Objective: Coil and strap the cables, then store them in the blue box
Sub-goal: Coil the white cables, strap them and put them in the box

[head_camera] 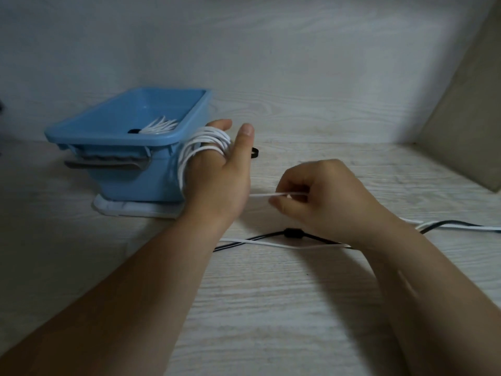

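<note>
Several loops of white cable [206, 139] are wound round the left hand [217, 180], which stands upright just beside the blue box [108, 138], fingers straight and thumb raised. The right hand [325, 196] pinches the cable's free run between thumb and fingertips. One strapped white coil [160, 126] lies inside the box. A black cable [292, 234] lies on the table [271, 308] under the wrists.

No words, numbers or signs can be read here. The blue box [130, 169] has a plain side with nothing written on it, and the desk [271, 308] next to the box shows no writing.
</note>
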